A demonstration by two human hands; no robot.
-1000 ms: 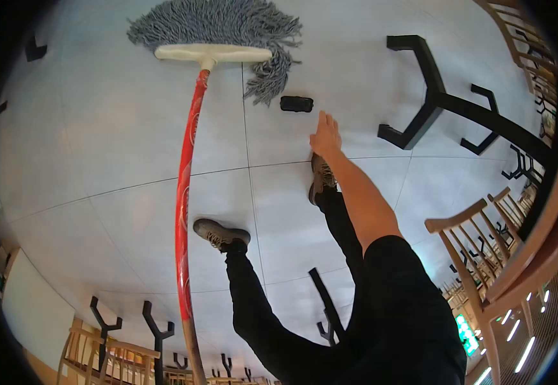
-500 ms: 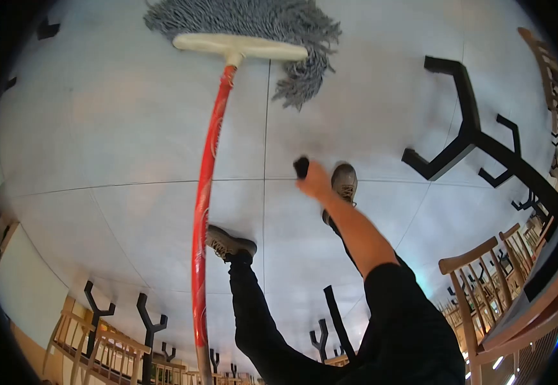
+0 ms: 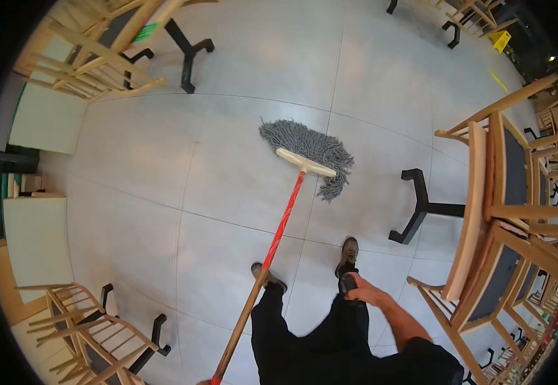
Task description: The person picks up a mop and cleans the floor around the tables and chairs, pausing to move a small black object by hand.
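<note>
A mop with a grey string head (image 3: 308, 142) lies spread on the pale tiled floor ahead of my feet. Its cream bar joins a long handle (image 3: 282, 228), red-wrapped in the upper part and bare wood lower down, slanting to the bottom edge. There, only a sliver of my left hand (image 3: 204, 382) shows against the handle; most of it is out of the picture. My right hand (image 3: 366, 292) is closed around a small black object (image 3: 348, 282) above my right leg, apart from the mop. What kind of object it is, I cannot make out.
Wooden chairs (image 3: 478, 212) are stacked on tables at right, with a black forked table foot (image 3: 420, 206) on the floor. More chairs stand at lower left (image 3: 93, 327) and upper left (image 3: 93, 54). A yellow floor sign (image 3: 500, 41) is at far right.
My view has tilted up and turned, so more of the room shows. The mop head appears lower and smaller. My right hand, still holding the black object, is now closer to my leg.
</note>
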